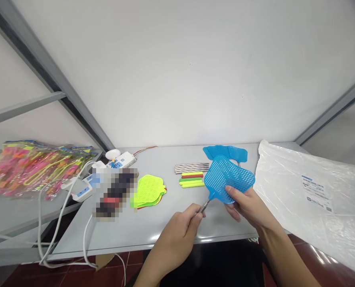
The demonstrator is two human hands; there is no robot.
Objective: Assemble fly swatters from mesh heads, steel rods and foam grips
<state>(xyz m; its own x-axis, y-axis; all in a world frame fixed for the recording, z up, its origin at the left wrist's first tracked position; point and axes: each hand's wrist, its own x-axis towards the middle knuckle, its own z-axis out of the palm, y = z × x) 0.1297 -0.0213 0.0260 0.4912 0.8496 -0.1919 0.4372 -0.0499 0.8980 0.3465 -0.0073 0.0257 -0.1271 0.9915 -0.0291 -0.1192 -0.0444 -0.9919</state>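
Blue plastic fills the space between the hands in the head view; the perforated blue mesh head (221,179) is held above the grey table (120,235), right of centre, its narrow neck pointing down toward the person; the right hand (249,203) grasps its broad end, thumb on top and fingers beneath; the left hand (180,225) is closed around a slim metal rod (204,206), whose tip meets the neck or lies right beside it. For a clean fit, I would line the rod up with the neck and guide it in short, straight pushes; the right hand would do better gripping nearer the neck, as the thin mesh looks likely to flex; a light twist might help if the joint feels tight, whereas a sideways push could bend or split the plastic.

Whether the rod is seated in the neck cannot be told; the left fingers cover its lower part, and the right fingers under the mesh are partly hidden; the held blue shape could be one bent piece or two overlapping; it also hides part of the other blue heads (219,150) behind; a pixelated patch (114,195) masks whatever lies left of the yellow-green mesh heads (149,190); both forearms run out of frame.
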